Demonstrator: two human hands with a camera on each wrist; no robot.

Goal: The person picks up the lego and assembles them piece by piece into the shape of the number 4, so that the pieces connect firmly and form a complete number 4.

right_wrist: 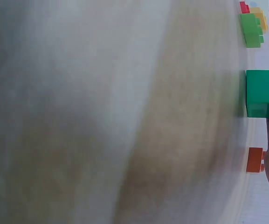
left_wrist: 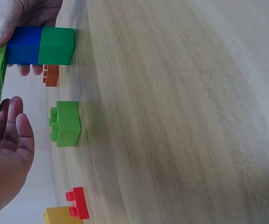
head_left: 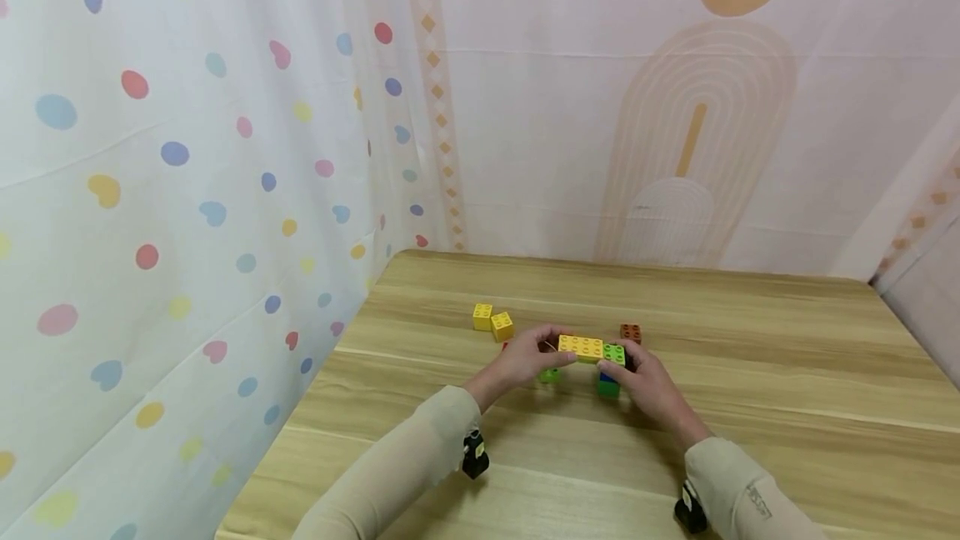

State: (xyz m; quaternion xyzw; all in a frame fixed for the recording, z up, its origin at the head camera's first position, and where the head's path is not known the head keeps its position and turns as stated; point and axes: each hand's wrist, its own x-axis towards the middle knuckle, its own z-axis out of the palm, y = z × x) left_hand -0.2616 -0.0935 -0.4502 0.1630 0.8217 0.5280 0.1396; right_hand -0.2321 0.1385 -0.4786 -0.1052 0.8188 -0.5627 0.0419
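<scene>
My left hand [head_left: 527, 357] pinches the left end of a long yellow building brick [head_left: 580, 346] between thumb and fingers. That brick sits on a light green brick [head_left: 615, 352], whose studs show at its right end. Below that end are a blue brick [left_wrist: 24, 45] and a green brick [left_wrist: 57, 45], which forms the foot of the stack. My right hand [head_left: 651, 383] grips the stack at its right side, thumb in front and fingers behind. In the right wrist view the green brick [right_wrist: 265, 93] hides part of this hand.
Under the left hand stands a loose light green brick [left_wrist: 68, 123]. Two yellow bricks [head_left: 502, 326] lie farther left, with a red brick [left_wrist: 80, 203] near them. A brown-orange brick [head_left: 631, 332] is behind the right hand. Patterned curtains [head_left: 540, 148] hang beyond the wooden table [head_left: 787, 373].
</scene>
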